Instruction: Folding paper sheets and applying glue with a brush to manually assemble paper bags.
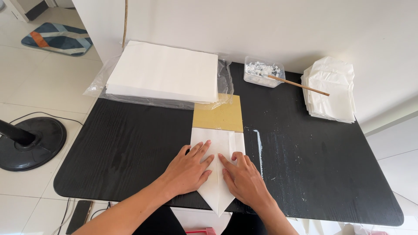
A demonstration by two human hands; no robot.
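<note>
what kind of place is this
Likely a room at home used for paper folding: a black table on tiled floor, a rug, a fan base, and a stack of white sheets.

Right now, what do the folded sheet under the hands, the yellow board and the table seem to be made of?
Folded sheet: thin white paper, matte; it holds sharp creases and a pointed end. Yellow board: probably cardboard or thin fibreboard, flat, dull mustard surface. Table: looks like wood or wood-grain laminate, black, with fine streaks and a slight sheen. Left hand and right hand press the sheet flat.

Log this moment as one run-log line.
left hand flat on folded white paper | right hand flat on it | black table
</note>
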